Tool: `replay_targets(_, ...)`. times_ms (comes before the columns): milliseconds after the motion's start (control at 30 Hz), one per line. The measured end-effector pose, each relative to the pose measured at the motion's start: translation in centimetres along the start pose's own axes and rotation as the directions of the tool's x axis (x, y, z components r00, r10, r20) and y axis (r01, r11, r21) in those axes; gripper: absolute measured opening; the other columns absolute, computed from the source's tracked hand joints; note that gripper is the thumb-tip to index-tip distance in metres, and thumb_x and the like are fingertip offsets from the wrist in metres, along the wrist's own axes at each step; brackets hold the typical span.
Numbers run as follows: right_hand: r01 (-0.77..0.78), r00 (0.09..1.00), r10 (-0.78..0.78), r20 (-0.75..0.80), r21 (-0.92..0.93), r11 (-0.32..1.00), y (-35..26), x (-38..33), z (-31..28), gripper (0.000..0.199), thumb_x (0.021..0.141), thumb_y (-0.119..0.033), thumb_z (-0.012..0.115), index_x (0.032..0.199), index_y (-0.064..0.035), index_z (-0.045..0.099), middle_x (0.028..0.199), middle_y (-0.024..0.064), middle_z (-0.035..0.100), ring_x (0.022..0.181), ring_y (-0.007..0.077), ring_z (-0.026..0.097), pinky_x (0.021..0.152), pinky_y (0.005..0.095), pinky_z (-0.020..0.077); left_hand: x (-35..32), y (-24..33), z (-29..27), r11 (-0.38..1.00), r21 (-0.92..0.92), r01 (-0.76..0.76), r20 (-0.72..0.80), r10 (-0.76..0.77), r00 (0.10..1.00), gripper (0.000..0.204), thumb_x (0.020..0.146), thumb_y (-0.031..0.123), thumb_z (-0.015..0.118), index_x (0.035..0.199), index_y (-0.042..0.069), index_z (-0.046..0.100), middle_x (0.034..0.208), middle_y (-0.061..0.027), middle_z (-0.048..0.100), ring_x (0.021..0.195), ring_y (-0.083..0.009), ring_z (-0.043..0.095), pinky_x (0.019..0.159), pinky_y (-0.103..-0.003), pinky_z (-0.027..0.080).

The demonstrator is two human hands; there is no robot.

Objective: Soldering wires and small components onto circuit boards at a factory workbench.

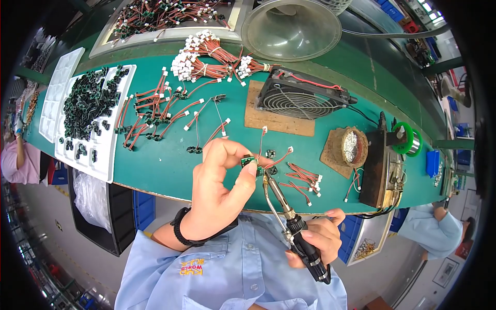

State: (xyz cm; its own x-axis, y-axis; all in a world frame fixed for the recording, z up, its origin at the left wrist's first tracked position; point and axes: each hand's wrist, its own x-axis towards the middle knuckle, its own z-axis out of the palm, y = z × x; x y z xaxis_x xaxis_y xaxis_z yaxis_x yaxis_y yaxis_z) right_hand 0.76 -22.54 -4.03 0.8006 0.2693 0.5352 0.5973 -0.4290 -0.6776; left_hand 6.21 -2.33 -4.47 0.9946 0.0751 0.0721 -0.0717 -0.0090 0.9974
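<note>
My left hand [214,186] pinches a small green circuit board [247,160] between thumb and forefinger, above the green bench. Red-and-brown wires with white plugs [287,153] reach out from around the board; my fingertips partly hide where they join. My right hand [326,238] grips the black handle of a soldering iron [301,238], which has a thin metal tube running along its shaft. Its tip meets the lower right edge of the board, by the wires. Just beyond lies a small loose component [270,154], and several cut wire leads [304,176] lie to the right.
A white tray [106,157] of small boards stands left, beside wired boards [155,111]. Wire bundles [206,57], a fan [305,98] and a metal lamp hood [292,31] are at the back. Right are a round tin [353,147] and a green solder spool [407,138].
</note>
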Motion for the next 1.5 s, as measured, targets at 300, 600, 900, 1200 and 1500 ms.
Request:
replay_targets(300,0.0,1.0,0.0,0.007,-0.002,1.0,0.0,0.0,0.0,0.039,0.06,-0.027,0.077,0.092,-0.0137,0.06,0.064,-0.0012,0.061,0.059,0.0131,0.059,0.078,0.035,0.03,-0.2,0.3,0.3,0.999,-0.045,0.028,0.006,-0.027,1.0,0.012,0.081,0.001,0.051,0.091,0.0,0.044,0.085,-0.0117,0.067,0.078,-0.0135,0.056,0.079,-0.027,0.039)
replay_targets(600,0.008,1.0,-0.008,-0.016,0.002,1.0,0.1,-0.7,0.1,0.039,0.06,-0.028,0.077,0.093,-0.0141,0.06,0.063,-0.0014,0.061,0.06,0.0127,0.059,0.08,0.0346,0.0296,-0.2,0.1,0.3,0.995,-0.1,0.007,0.033,-0.004,0.999,0.01,0.085,0.001,0.049,0.092,0.0,0.042,0.085,-0.0142,0.066,0.078,-0.0133,0.06,0.077,-0.027,0.041)
replay_targets(900,-0.006,1.0,0.006,0.003,-0.022,1.0,-0.1,-1.1,-0.2,0.038,0.06,-0.028,0.077,0.092,-0.0147,0.061,0.064,-0.0019,0.062,0.062,0.0121,0.06,0.082,0.0336,0.0295,-0.1,0.3,0.5,0.986,-0.169,0.011,0.062,-0.001,0.998,0.009,0.087,0.001,0.046,0.093,-0.001,0.04,0.087,-0.0162,0.065,0.081,-0.0142,0.061,0.072,-0.024,0.044)
replay_targets(1200,0.02,0.993,-0.02,-0.116,-0.003,1.0,0.7,-2.4,-1.0,0.037,0.066,-0.032,0.074,0.094,-0.0121,0.06,0.062,0.0005,0.06,0.062,0.0124,0.058,0.082,0.0342,0.0307,0.1,1.1,0.3,0.956,-0.239,0.168,0.154,-0.133,0.979,0.009,0.09,0.01,0.043,0.095,0.003,0.04,0.086,-0.019,0.062,0.082,-0.0193,0.06,0.078,-0.03,0.045)
replay_targets(1500,-0.651,0.726,0.485,-0.488,-0.258,0.714,5.3,-4.5,0.0,0.044,0.081,-0.01,0.057,0.122,0.0008,0.042,0.098,0.012,0.053,0.085,0.0199,0.054,0.078,0.0296,0.043,0.4,1.7,0.2,0.885,-0.403,0.233,0.241,-0.143,0.96,0.012,0.089,0.014,0.045,0.093,0.004,0.041,0.083,-0.0196,0.062,0.077,-0.0204,0.061,0.077,-0.032,0.045)
